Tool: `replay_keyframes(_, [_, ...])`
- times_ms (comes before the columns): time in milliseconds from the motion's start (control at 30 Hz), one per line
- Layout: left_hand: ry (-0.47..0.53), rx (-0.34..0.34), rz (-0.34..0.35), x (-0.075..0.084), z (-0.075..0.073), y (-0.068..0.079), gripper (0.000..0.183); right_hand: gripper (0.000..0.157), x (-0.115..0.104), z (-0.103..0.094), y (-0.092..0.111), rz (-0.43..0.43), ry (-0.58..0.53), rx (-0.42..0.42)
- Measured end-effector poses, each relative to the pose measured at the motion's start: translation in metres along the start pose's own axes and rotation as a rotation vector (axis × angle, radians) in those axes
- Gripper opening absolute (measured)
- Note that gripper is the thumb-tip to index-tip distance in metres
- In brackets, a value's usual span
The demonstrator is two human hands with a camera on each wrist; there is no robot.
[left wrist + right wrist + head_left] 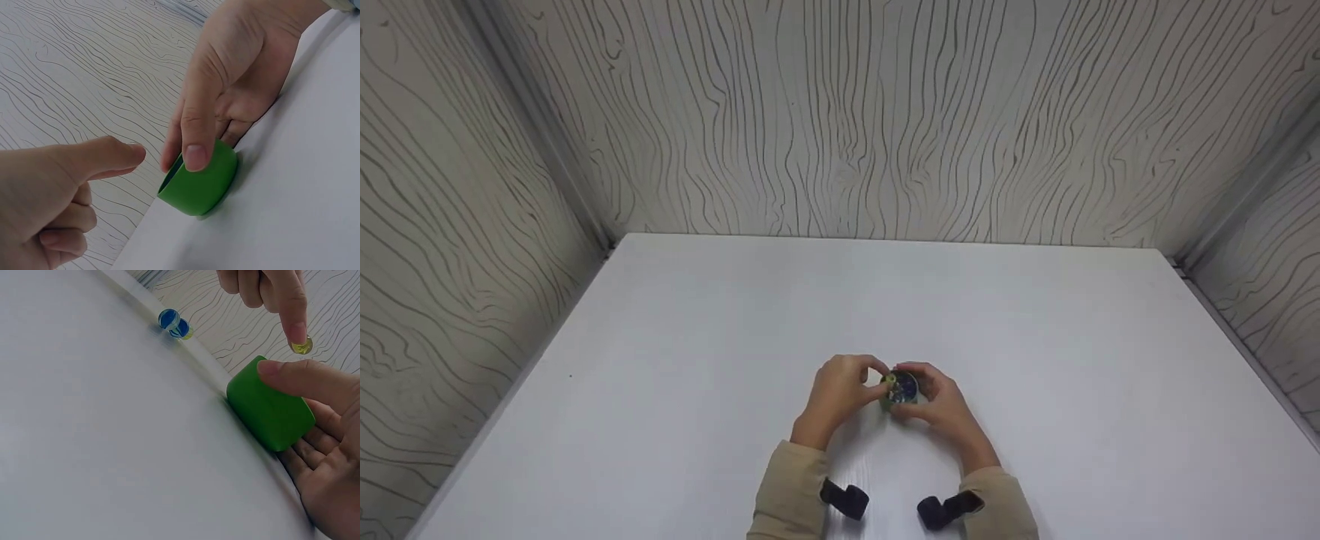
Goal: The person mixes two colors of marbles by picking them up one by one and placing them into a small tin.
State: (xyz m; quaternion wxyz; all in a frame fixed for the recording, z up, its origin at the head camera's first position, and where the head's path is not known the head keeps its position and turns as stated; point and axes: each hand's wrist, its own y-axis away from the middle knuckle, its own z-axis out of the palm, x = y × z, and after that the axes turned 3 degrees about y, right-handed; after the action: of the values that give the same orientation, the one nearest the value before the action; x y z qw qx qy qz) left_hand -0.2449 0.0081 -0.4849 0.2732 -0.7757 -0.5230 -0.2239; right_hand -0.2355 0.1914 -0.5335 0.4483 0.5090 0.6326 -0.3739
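Note:
A small green cup [202,180] stands on the white table [304,157]. My right hand [946,405] holds it, thumb on the near wall and fingers round the far side. In the head view, blue and yellow pieces show inside the cup's mouth. My left hand [840,390] is at the cup's left, its thumb and forefinger pinching a clear yellow marble [302,345] close over the rim. In the left wrist view, the left hand [50,197] has its other fingers curled and the marble is hidden.
In the right wrist view, blue glass marbles [169,319] and a yellowish one [188,332] lie close together on the table beyond the cup. Wood-patterned panels [840,120] rise behind the table and along both sides.

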Motion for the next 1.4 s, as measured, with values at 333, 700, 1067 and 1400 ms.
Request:
replay_keyframes(333, [0.005, 0.013, 0.015, -0.001, 0.002, 0.0, 0.016, 0.061, -0.001, 0.0, 0.0, 0.008, -0.009, 0.002])
replay_keyframes(700, [0.009, -0.033, -0.026, -0.002, 0.006, 0.0, 0.019, 0.062, 0.001, 0.0, 0.0, 0.003, -0.021, -0.007])
replay_keyframes(1067, [0.019, 0.003, -0.01, -0.003, 0.001, 0.001, 0.02, 0.061, 0.0, 0.001, 0.0, -0.003, -0.014, 0.001])
replay_keyframes(1400, [0.051, 0.002, -0.035, -0.003, -0.005, 0.001, 0.02, 0.061, 0.0, 0.001, 0.0, 0.011, 0.006, 0.005])
